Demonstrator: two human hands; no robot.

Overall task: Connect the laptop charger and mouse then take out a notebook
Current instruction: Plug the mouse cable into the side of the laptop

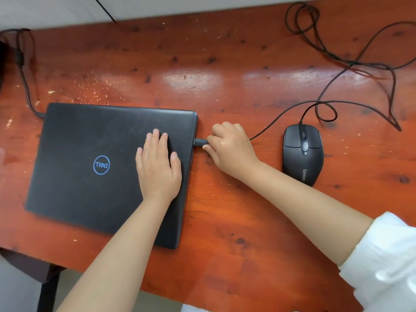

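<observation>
A white rolled sleeve [387, 262] covers the right upper arm, nearest the camera. The left hand [158, 165] lies flat, fingers extended, holding nothing, on the closed black Dell laptop [90, 167]. The right hand [229, 147] pinches the mouse's USB plug [200, 142] at the laptop's right edge — how deeply it is inserted cannot be told. The black wired mouse [302, 154] rests on the red wooden surface [225, 75] to the right, its cable [351, 66] looped beyond. The charger cable [27, 86] meets the laptop's far left corner.
</observation>
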